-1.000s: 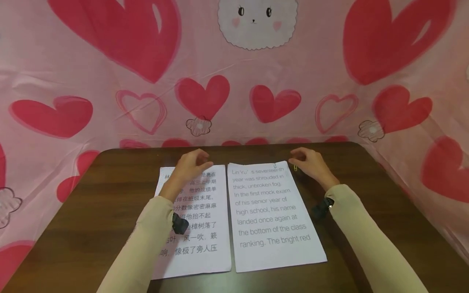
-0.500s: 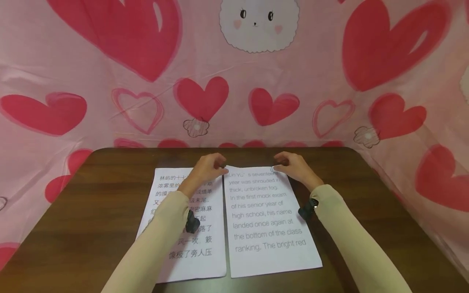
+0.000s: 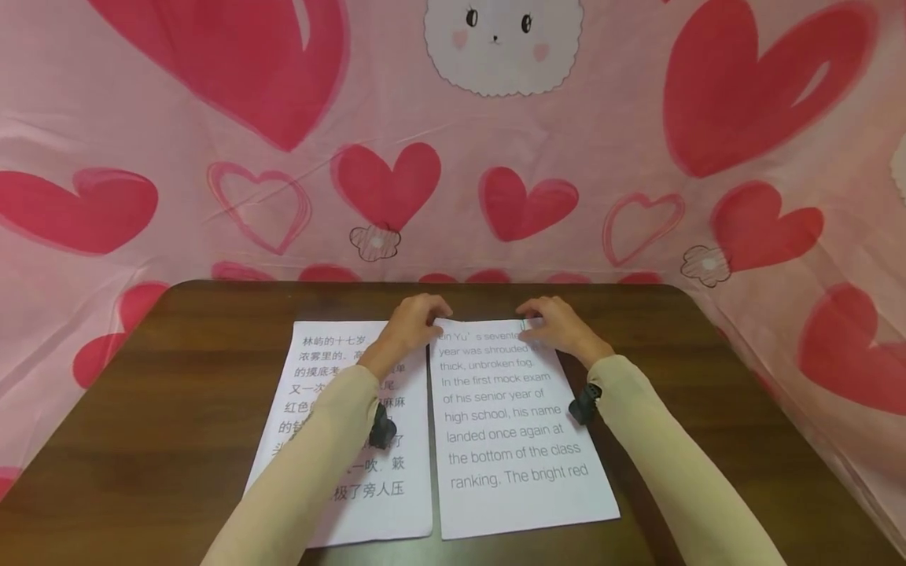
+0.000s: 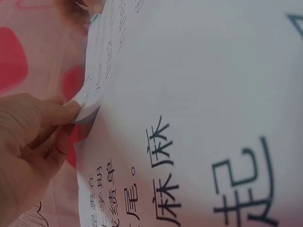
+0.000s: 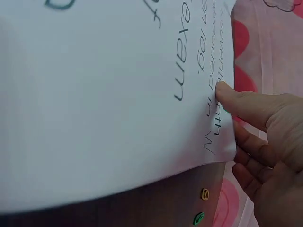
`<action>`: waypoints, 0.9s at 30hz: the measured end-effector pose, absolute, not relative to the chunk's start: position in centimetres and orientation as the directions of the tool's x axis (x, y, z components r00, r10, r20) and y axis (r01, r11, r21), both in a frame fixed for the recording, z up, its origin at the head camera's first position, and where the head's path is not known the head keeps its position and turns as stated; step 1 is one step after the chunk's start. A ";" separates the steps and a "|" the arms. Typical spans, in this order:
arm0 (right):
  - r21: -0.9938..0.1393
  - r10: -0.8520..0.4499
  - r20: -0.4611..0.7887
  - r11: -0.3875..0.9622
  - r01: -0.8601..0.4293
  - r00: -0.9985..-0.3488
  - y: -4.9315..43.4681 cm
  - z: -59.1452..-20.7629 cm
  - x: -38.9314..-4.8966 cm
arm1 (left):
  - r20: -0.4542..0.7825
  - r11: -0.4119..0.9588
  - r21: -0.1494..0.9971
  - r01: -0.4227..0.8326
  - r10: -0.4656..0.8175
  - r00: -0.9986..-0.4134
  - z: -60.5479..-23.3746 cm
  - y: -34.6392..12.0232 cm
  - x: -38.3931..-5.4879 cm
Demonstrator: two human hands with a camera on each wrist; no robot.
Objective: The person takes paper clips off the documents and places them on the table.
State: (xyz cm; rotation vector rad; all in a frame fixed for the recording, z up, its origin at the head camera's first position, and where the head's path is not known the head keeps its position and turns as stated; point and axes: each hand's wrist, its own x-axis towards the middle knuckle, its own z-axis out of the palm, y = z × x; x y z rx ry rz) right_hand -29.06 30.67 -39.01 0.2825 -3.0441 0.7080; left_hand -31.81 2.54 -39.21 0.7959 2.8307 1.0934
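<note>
Two printed paper sheets lie side by side on the table. My left hand (image 3: 418, 321) pinches the top left corner of the English sheet (image 3: 510, 432), thumb on the print, and that corner curls up in the left wrist view. Beside it, partly under my left forearm, is the Chinese sheet (image 3: 333, 346). At the top right my right hand (image 3: 555, 324) holds the English sheet's upper edge, thumb on the front and fingers behind. A green paper clip (image 5: 226, 109) on that edge shows just beside the thumb, mostly covered.
Past the sheet's right corner, a yellow paper clip (image 5: 204, 194) and another green paper clip (image 5: 198, 218) lie on the brown wooden table (image 3: 141, 440). A pink cloth (image 3: 396, 86) printed with hearts hangs behind the table and along its sides.
Both hands have moved inward to the English sheet's top edge: the left from over the Chinese sheet, the right from beside the yellow clip. Both now grip the English sheet.
</note>
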 end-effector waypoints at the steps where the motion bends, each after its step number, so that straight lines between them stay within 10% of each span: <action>1: -0.436 -0.171 0.047 0.883 -0.174 -0.984 30.7 -39.1 -29.0 | 0.172 0.629 0.627 0.460 0.465 -0.869 -39.2 2.6 -31.8; 27: -0.491 -0.194 0.173 0.833 -0.255 -0.966 30.9 -39.3 -28.0 | 0.212 0.568 0.708 0.419 0.395 -0.894 -39.2 3.1 -31.5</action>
